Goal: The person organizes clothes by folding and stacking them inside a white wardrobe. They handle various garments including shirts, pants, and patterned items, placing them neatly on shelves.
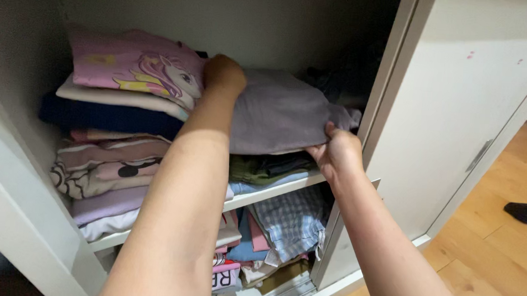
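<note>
The left hand [224, 73] is lying flat on top of a folded grey garment [284, 112], its fingers hidden behind, so its grip cannot be told. The right hand [335, 152] is pinching the garment's front edge, grip closed on the cloth. The garment is sitting on a clothes pile on the upper shelf [273, 191] of a white wardrobe [436, 116], just beside a pink unicorn top [134, 61].

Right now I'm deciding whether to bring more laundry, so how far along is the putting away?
Mostly shelved: a folded stack already fills the shelf's left side. In hand: the left hand and right hand grip a grey folded garment atop the right pile. Left: a dark item lies on the floor.
</note>
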